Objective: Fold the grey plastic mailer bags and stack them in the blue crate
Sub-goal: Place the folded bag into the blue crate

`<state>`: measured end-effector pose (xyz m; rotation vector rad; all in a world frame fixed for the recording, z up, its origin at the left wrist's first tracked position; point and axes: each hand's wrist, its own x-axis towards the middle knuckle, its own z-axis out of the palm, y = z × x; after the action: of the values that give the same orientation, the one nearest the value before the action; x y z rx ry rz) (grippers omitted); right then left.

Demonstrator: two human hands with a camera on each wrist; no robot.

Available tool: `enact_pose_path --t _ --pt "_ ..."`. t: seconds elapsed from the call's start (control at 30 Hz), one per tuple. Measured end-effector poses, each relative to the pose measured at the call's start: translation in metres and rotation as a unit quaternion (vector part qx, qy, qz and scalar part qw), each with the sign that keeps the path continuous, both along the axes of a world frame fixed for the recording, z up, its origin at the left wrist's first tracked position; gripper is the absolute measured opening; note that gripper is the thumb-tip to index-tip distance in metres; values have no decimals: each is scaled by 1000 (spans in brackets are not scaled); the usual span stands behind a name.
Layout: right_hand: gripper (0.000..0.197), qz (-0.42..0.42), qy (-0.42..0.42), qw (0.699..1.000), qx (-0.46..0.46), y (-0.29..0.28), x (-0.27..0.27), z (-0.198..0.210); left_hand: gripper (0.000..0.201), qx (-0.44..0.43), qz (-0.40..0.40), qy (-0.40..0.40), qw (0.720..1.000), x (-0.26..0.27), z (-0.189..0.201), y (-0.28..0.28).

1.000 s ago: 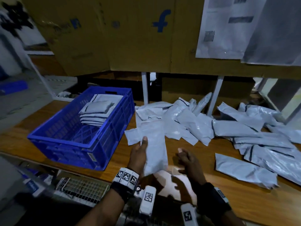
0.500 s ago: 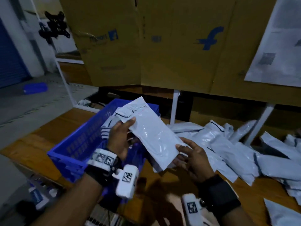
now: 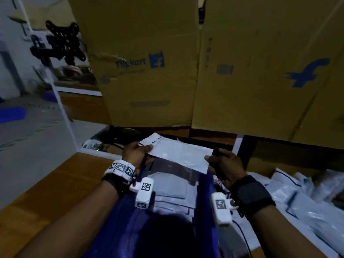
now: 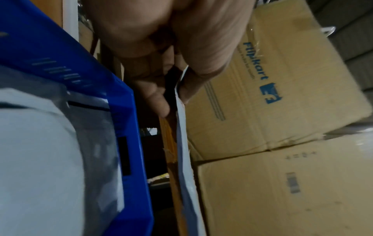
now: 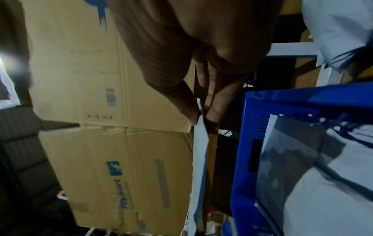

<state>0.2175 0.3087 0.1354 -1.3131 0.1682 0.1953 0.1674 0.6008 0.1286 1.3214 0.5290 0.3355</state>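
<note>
A folded grey mailer bag (image 3: 178,155) hangs level above the blue crate (image 3: 206,185), stretched between both hands. My left hand (image 3: 138,151) pinches its left end, thumb on top; the left wrist view shows the bag's edge (image 4: 182,127) squeezed between thumb and fingers (image 4: 159,102). My right hand (image 3: 221,162) pinches the right end, with the bag's edge (image 5: 200,143) held at the fingertips (image 5: 212,115) in the right wrist view. Below the bag, a stack of folded mailers (image 3: 173,194) lies inside the crate.
Large brown cardboard boxes (image 3: 242,71) stand close behind the crate. A heap of unfolded grey mailers (image 3: 297,198) covers the wooden table (image 3: 46,187) to the right. A white shelf post (image 3: 61,108) rises at the left.
The bag was lifted off the table, carried left and turned level over the crate. Both hands now hold its ends; my view has swung left and closer to the crate.
</note>
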Motion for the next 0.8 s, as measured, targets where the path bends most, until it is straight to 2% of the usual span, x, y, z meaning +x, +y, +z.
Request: enact_pose_path --t 0.1,0.2,0.27,0.33,0.43,0.5,0.57,0.63,0.7,0.8 --pt "70 -12 -20 996 -88 18 27 -2 18 46 6 84 995 13 -10 16" --pt "67 1 -16 989 -150 29 56 -13 19 88 -17 134 987 25 -12 34" --pt "65 -5 -14 980 -199 34 69 -21 26 181 -47 165 969 36 -16 49" --pt "61 -3 -11 970 -244 36 81 -31 28 274 -74 196 939 44 -19 62" --pt "46 2 4 958 -285 39 92 -44 26 344 -98 207 911 51 -21 74" --pt "40 18 7 947 -321 41 96 -49 26 360 -107 197 906 50 -19 74" --pt "25 20 12 941 -337 43 99 -53 15 366 -108 189 905 53 -19 77" --pt "22 10 3 934 -358 47 100 -55 6 360 -97 193 908 54 -25 79" --pt "18 5 -9 919 -395 53 99 -55 12 351 -92 200 910 56 -30 81" --pt "25 8 -8 900 -435 60 98 -56 22 352 -95 196 910 58 -34 82"
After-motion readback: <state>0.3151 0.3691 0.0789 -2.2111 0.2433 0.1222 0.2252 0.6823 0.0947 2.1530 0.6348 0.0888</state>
